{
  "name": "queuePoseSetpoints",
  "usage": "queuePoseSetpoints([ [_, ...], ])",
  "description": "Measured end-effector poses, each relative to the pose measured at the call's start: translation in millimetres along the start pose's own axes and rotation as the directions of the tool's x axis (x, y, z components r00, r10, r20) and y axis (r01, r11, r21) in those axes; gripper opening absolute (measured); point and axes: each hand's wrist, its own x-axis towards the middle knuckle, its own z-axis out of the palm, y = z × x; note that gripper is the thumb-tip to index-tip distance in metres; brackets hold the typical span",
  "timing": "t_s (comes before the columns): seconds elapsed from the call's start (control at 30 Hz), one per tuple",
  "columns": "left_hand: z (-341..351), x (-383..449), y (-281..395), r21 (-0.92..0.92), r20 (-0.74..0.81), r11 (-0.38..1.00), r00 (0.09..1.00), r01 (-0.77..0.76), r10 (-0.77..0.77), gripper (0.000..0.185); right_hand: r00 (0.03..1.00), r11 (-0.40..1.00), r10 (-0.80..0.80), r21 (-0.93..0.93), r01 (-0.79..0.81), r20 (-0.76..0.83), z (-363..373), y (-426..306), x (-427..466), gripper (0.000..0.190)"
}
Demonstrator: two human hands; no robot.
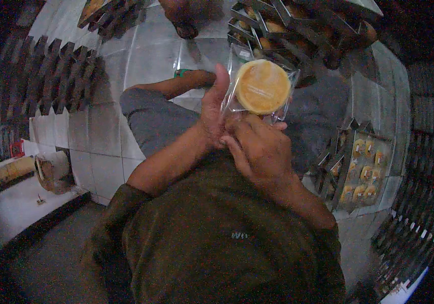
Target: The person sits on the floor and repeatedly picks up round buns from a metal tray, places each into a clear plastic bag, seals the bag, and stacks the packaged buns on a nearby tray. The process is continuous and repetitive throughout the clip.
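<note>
A round, flat yellow cake or pastry (263, 87) sits inside a clear plastic bag (229, 99), held up above my lap. My left hand (216, 104) supports the bag from the left and below, its thumb pointing up and its other fingers mostly hidden behind it. At the bag's near edge, my right hand (260, 146) has bent fingers closed on the plastic. The two hands meet at the bag's lower left corner. Small white print shows on the bag over the pastry.
Stacked metal trays (57, 76) stand at the left. On the right, a tray (386, 152) holds several small yellow pastries. More trays (257, 32) with baked goods lie ahead. A brown roll (53, 171) rests on a white ledge (12, 212). Crossed legs in grey trousers (156, 117) are on the tiled floor (95, 133).
</note>
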Motion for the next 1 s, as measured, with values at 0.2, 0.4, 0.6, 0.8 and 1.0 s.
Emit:
queuePoseSetpoints([
  [0.2,-16,12,-5,0.345,-0.360,0.926,0.889,-0.154,0.282,0.080,0.947,0.973,-0.174,0.196,0.123,0.269,-5,20,10,0.024],
  [0.4,-18,11,-7,-0.236,-0.163,0.963,0.982,-0.131,0.093,0.089,0.999,0.783,-0.040,0.622,0.009,0.036,-115,23,-22,0.036],
  [0.6,63,-8,-52,-0.136,-0.038,0.916,0.922,0.378,-0.386,0.103,0.977,0.994,0.065,0.100,-0.046,-0.201,-113,38,-47,0.049],
  [0.8,-70,45,-38,0.770,-0.497,0.430,0.866,0.472,-0.060,0.068,0.645,0.618,0.755,0.449,-0.645,-0.114,-71,104,-127,0.042],
  [1.0,-48,89,-45,0.925,-0.377,0.027,0.903,0.380,0.208,0.032,0.612,0.571,0.780,0.547,-0.612,-0.130,-68,152,-112,0.030],
])
